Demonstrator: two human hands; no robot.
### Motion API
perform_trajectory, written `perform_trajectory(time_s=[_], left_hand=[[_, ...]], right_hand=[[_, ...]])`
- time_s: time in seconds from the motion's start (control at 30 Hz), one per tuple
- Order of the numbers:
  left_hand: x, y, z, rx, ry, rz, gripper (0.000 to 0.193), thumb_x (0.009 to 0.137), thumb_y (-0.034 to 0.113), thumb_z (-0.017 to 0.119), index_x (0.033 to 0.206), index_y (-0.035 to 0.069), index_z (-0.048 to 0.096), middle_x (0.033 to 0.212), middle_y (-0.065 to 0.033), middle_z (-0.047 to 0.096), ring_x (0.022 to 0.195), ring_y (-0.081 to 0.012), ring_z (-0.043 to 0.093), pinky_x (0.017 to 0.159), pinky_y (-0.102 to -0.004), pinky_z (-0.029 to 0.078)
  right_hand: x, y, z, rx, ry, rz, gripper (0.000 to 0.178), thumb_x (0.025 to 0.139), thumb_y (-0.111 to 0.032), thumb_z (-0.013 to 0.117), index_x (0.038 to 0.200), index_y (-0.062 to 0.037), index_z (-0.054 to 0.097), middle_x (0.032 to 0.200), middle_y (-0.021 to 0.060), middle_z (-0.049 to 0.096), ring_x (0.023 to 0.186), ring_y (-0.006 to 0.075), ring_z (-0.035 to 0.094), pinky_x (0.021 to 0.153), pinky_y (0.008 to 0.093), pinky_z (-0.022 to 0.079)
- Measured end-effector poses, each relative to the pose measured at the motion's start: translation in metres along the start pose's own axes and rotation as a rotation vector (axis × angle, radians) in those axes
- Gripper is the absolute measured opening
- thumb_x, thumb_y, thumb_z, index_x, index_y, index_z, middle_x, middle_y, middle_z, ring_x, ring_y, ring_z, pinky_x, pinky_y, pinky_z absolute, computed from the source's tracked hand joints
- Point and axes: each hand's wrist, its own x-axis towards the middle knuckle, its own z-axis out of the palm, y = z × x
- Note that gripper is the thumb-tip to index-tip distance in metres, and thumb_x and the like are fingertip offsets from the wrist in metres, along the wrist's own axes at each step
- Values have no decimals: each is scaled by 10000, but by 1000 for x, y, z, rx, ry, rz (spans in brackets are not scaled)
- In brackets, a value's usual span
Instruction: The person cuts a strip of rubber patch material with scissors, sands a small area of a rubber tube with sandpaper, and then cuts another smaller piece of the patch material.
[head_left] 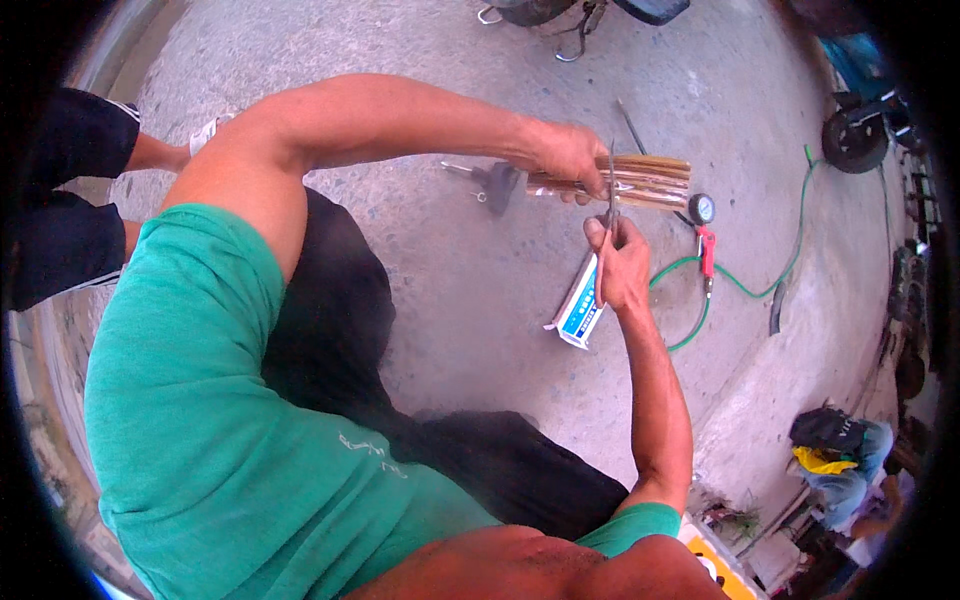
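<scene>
My left hand (572, 158) is closed on a flat clear packet of brown strips (655, 183). The strips lie side by side and stick out past my fingers to the right. Just below it, my right hand (624, 268) pinches a thin, dark, blade-like tool (612, 185) between thumb and fingers. The tool points away from me and crosses over the packet beside my left fingertips; its lower end is hidden in my grip. A white and blue box (580, 312) shows beside and below my right hand. Whether that hand touches the box, I cannot tell.
A pressure gauge (702, 208) with a red handle (708, 250) and green hose (752, 293) lies right on the concrete floor (470, 320). A wheel (856, 138) stands far right. Another person's legs (75, 195) are at left. A black bag (828, 430) sits lower right.
</scene>
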Motion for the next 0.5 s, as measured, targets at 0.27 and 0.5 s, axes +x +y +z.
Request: perform_trajectory(time_s=[0.27,0.5], left_hand=[[-2,1,-4,-24,2,58,194,887,194,691,972,20,681,760,-39,653,624,-133,601,525,-309,465],[-3,-3,2,-83,-20,15,207,885,177,698,1013,16,678,774,-46,661,630,-146,610,540,-316,480]], right_hand=[[-2,2,1,2,64,13,411,857,-358,749,910,46,692,735,119,659,711,161,587,685,355,488],[-8,13,8,52,55,37,425,859,-350,755,940,59,677,767,130,666,736,162,589,702,358,493]])
